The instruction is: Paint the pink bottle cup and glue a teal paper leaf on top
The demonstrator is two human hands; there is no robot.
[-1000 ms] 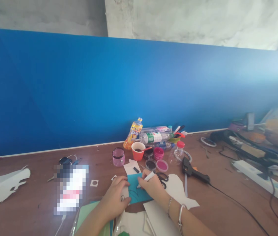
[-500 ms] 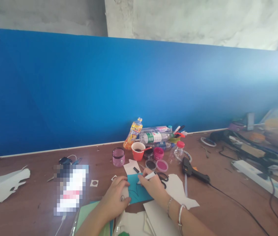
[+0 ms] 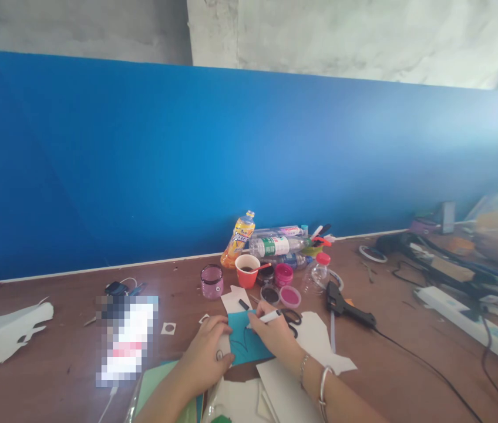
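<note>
A blue sheet of paper (image 3: 242, 349) with dark curved lines lies in front of me. My left hand (image 3: 211, 352) rests over its left edge with fingers spread, pressing on the paper and a white piece beside it. A white marker (image 3: 270, 317) is pinched in my right hand (image 3: 271, 335), its tip down at the drawn lines. The black marker cap (image 3: 244, 305) lies just beyond the blue sheet, on white paper (image 3: 234, 299). Black-handled scissors (image 3: 293, 318) sit right of my right hand, their blades hidden.
Behind stand a purple cup (image 3: 212, 283), a red paper cup (image 3: 248, 278), an orange drink bottle (image 3: 237, 238) and open paint pots (image 3: 290, 296). A glue gun (image 3: 348, 308) with a trailing cord lies right. White sheets (image 3: 293, 390) are near me; a blurred-out bright device (image 3: 128, 346) lies left.
</note>
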